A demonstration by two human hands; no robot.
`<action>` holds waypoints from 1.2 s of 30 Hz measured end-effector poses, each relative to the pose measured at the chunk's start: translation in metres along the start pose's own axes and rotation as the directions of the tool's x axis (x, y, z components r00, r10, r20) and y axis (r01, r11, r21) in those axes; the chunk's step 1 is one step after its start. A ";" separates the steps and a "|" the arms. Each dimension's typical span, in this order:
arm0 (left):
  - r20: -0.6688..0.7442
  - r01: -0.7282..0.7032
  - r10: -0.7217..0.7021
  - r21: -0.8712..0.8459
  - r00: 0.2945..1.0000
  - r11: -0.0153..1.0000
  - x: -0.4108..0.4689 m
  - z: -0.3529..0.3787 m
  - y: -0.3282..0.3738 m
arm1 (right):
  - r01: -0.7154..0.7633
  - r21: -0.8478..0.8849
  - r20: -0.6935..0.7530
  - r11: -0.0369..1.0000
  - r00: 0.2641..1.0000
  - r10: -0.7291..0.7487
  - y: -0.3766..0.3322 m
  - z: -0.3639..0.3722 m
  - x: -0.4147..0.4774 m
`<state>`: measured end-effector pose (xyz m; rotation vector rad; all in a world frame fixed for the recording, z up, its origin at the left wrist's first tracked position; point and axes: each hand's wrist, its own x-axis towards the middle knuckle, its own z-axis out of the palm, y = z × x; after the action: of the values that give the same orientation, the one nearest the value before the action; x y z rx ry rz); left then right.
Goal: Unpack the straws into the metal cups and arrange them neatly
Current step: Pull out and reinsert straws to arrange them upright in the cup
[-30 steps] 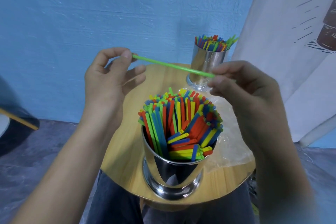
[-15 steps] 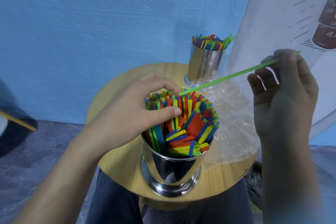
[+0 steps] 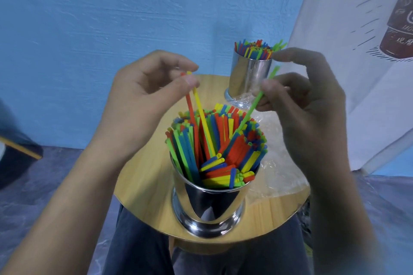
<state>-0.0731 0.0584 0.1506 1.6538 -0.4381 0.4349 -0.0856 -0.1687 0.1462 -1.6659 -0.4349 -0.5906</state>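
Head view: the right hand (image 3: 312, 105) covers part of the far metal cup (image 3: 250, 78), and its forearm hides part of the clear plastic wrap (image 3: 279, 174) lying along the worktop's right edge. The lower ends of the pinched straws are lost in the bundle. A dark object (image 3: 15, 154) with a yellow strip is cut off at the left.

The near metal cup (image 3: 210, 210) stands at the worktop's near edge, packed with red, yellow, green and blue straws (image 3: 232, 140), some upright, some slanted across the front. Above it the left hand (image 3: 143, 100) pinches a red straw (image 3: 191, 107) and a yellow straw (image 3: 202, 116) near their tops. The right hand pinches a green straw (image 3: 252, 109) tilted into the same cup. The far metal cup, at the far edge, also holds upright straws.

The worktop (image 3: 145, 181) is round pale wood, above a lap in dark trousers (image 3: 138, 241). A blue wall (image 3: 111, 18) stands behind, with a white printed cloth (image 3: 357, 51) at right.
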 end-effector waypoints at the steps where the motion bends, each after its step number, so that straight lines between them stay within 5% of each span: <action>1: 0.020 0.005 -0.005 -0.003 1.000 1.000 0.000 0.000 0.000 | 0.007 -0.025 0.024 1.000 1.000 -0.007 0.001 0.005 -0.001; 10: 0.352 0.075 -0.167 0.260 0.921 0.963 0.000 -0.004 0.001 | 0.012 -0.368 0.284 0.930 0.953 0.100 0.009 0.009 -0.005; 18: -0.033 -0.005 0.002 -0.090 0.999 0.996 0.014 -0.004 0.001 | 0.016 -0.372 0.369 0.928 0.920 0.132 0.008 0.007 -0.002; 27: -0.322 0.076 -0.299 -0.556 0.899 0.828 0.019 -0.010 -0.015 | -0.040 -0.321 0.343 0.946 0.926 0.155 0.010 0.004 -0.004; 32: -0.265 0.223 -0.390 -0.495 0.882 0.840 0.012 -0.010 -0.025 | -0.021 -0.062 0.158 0.998 0.987 0.030 0.009 0.003 -0.003; 36: -0.064 0.372 -0.391 -0.200 0.918 0.907 0.005 -0.010 -0.026 | -0.073 0.251 -0.058 0.965 0.994 0.090 0.005 -0.002 0.002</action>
<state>-0.0556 0.0712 0.1322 1.4842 -0.0669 0.1775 -0.0809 -0.1713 0.1435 -1.4125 -0.3724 -0.5087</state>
